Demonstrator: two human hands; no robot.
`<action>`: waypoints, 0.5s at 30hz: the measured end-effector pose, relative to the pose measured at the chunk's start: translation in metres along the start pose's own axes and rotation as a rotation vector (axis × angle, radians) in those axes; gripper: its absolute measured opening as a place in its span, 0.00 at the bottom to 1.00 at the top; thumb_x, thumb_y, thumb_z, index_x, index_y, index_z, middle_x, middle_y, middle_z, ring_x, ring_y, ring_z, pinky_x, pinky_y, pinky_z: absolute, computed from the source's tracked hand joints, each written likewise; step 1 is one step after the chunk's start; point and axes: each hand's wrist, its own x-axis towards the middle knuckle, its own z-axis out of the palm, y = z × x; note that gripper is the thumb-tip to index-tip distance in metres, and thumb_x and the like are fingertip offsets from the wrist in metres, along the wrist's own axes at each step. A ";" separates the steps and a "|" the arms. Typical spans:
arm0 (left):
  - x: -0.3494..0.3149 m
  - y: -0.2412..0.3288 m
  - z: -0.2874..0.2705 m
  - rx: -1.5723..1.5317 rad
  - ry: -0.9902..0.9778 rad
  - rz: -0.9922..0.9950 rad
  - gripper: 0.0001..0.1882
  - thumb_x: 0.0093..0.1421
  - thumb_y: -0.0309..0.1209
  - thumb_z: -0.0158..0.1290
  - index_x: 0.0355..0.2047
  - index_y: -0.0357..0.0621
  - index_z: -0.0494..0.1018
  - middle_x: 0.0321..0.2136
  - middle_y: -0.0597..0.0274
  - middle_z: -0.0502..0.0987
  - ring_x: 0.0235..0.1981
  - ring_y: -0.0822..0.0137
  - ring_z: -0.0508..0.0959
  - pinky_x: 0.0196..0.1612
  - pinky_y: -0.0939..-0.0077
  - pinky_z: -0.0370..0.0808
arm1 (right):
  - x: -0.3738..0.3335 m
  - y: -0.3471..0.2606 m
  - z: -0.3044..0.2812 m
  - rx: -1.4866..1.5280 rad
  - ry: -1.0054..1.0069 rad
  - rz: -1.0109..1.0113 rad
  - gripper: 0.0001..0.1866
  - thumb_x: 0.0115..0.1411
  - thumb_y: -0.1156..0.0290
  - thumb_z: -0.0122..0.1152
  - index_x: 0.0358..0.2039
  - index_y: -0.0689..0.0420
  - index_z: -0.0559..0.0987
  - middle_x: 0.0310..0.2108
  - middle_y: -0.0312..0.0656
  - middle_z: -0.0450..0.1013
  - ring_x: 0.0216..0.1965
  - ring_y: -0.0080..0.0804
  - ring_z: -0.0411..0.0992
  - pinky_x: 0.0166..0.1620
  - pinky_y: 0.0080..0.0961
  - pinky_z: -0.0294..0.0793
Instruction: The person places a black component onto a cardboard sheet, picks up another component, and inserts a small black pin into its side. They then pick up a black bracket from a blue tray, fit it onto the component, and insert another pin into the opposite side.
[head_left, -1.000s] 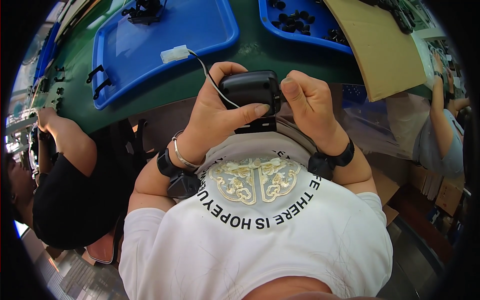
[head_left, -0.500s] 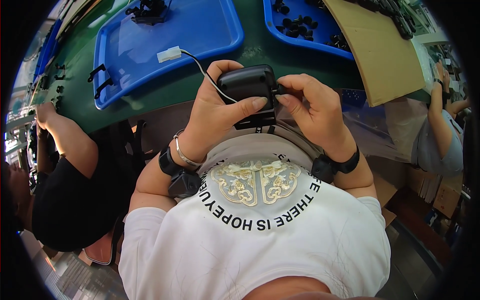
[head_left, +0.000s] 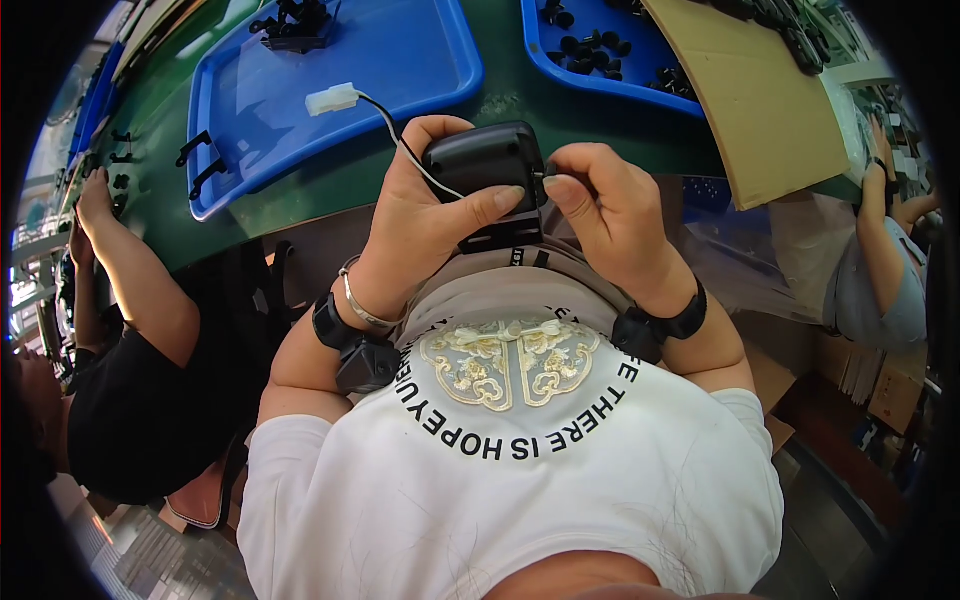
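Note:
My left hand [head_left: 420, 215] is closed around a black plastic housing [head_left: 478, 160], its thumb lying across the near face. A U-shaped black bracket [head_left: 500, 236] sits at the housing's lower edge. From the housing runs a thin black-and-white cable [head_left: 396, 135], ending in a white plug connector [head_left: 332, 99] over the tray. On the housing's right side, my right hand [head_left: 615, 210] pinches a small black knob screw [head_left: 549, 170] between thumb and forefinger. The fingers mostly hide it; a bit of its shank shows against the housing.
A blue tray [head_left: 345, 115] on the green table [head_left: 510, 105] holds black brackets [head_left: 296, 25]. Another blue tray [head_left: 640, 93] contains several black knobs [head_left: 590, 52], beside a cardboard sheet [head_left: 755, 110]. Co-workers sit left and right; one person's arm [head_left: 140, 265] reaches over the table.
Both hands and the housing have shifted slightly left. The right fingers have turned a little at the knob screw, which shows less now. The left co-worker's hand has moved farther up the table.

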 end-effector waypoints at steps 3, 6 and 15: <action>-0.001 0.000 0.000 0.041 -0.008 0.016 0.30 0.47 0.26 0.64 0.46 0.40 0.59 0.35 0.61 0.72 0.34 0.75 0.74 0.34 0.84 0.75 | -0.001 0.003 -0.006 -0.169 -0.160 0.065 0.13 0.61 0.62 0.53 0.36 0.61 0.73 0.22 0.39 0.69 0.21 0.24 0.65 0.26 0.15 0.64; -0.001 0.001 -0.001 0.059 -0.013 0.018 0.30 0.47 0.27 0.64 0.46 0.40 0.59 0.35 0.61 0.72 0.33 0.75 0.74 0.33 0.84 0.75 | 0.000 0.003 -0.011 -0.198 -0.230 0.057 0.13 0.61 0.64 0.54 0.35 0.61 0.73 0.22 0.39 0.69 0.21 0.25 0.65 0.26 0.16 0.65; 0.000 0.002 0.002 -0.070 0.018 -0.035 0.30 0.47 0.26 0.64 0.46 0.40 0.59 0.34 0.61 0.72 0.33 0.75 0.74 0.33 0.84 0.76 | -0.002 0.003 -0.005 0.010 -0.045 -0.043 0.14 0.61 0.61 0.53 0.33 0.61 0.72 0.22 0.40 0.68 0.21 0.25 0.64 0.26 0.16 0.64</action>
